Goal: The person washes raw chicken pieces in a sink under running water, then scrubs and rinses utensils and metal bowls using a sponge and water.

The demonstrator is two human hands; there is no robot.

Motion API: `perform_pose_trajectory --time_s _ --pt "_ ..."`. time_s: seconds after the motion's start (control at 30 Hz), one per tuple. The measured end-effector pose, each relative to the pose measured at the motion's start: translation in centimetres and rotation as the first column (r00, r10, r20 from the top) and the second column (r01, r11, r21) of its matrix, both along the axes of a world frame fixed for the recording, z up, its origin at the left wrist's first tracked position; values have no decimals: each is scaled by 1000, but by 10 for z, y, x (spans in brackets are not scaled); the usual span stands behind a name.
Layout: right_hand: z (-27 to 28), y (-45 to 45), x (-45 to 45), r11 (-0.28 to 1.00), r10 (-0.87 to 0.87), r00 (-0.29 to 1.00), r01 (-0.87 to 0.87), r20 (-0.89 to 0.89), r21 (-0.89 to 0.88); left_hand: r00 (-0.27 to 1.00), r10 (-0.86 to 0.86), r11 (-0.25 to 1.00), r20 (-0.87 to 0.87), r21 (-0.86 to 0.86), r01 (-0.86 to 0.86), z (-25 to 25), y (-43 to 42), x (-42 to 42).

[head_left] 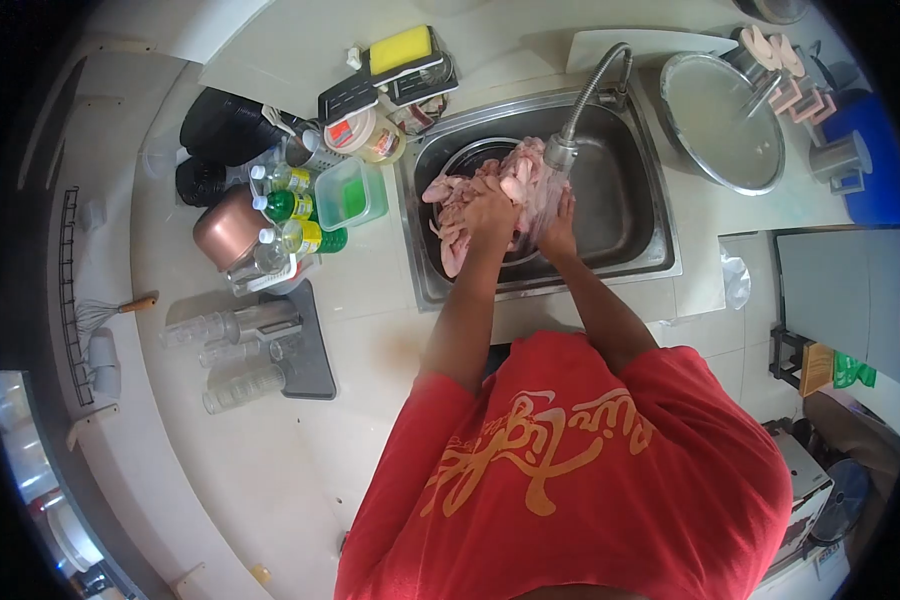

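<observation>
A pale counter (360, 400) runs along white walls (290, 55) (tiled floor (725, 345) shows at right).

Pale pink raw meat pieces (454, 192) sit upper centre in a silver-grey metal sink (610, 225). Bottom centre, a red cotton T-shirt (630, 520) bears yellow-orange script lettering. A rectangular yellow sponge (400, 50) shows at the top, a rounded copper-coloured pot (225, 228) at left, bright blue plastic (880, 165) upper right.

Red shirt (610, 530) — yellow script (540, 455), nothing legible anywhere.
</observation>
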State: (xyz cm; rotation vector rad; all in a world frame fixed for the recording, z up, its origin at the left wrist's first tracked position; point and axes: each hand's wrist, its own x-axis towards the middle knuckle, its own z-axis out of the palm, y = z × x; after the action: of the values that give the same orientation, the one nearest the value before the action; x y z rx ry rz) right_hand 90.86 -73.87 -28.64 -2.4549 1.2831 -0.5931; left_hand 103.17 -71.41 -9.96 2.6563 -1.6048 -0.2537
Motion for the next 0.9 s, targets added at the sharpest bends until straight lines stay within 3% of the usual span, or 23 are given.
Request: perform_pose_trajectory --time_s 0.03,0.23,0.27,0.3,0.33,0.4,0.47,0.57,0.67,0.8,0.9 --pt "-2 -6 1 1000 6 999 -7 43 10 1000 4 1000 -26 13 -3 -1 -1 1" --pt "15 -64 -16 934 356 930 -350 -93 70 997 67 996 26 -56 -65 -11 -9 0" --pt "24 -72 -19 900 232 966 -258 112 352 998 59 996 -5 -70 -59 -11 -9 1" --pt "55 -85 -27 764 51 962 -211 269 610 998 53 995 -36 -87 -56 -14 -9 2" --pt "83 -96 -33 544 -164 921 -215 354 811 996 51 993 -67 -101 -58 -14 -9 4" --pt "121 -103 -26 797 -394 587 -165 707 582 989 57 996 -139 -65 -66 -1 -7 4" --pt "179 -105 -12 955 -278 150 -58 949 290 983 56 997 -174 -38 -64 7 -6 2" --pt "202 -116 -10 982 -128 534 -50 835 182 985 46 999 -165 -22 -50 9 -6 2" --pt "181 -110 -5 921 -150 836 -77 529 382 991 12 997 -135 -69 -22 4 -6 4" --pt "145 -100 7 967 -185 643 -16 743 255 993 -31 985 -118 -174 11 -3 -6 5" --pt "153 -100 -2 927 -200 678 -102 707 360 990 -21 987 -138 -161 -2 -3 -3 7"
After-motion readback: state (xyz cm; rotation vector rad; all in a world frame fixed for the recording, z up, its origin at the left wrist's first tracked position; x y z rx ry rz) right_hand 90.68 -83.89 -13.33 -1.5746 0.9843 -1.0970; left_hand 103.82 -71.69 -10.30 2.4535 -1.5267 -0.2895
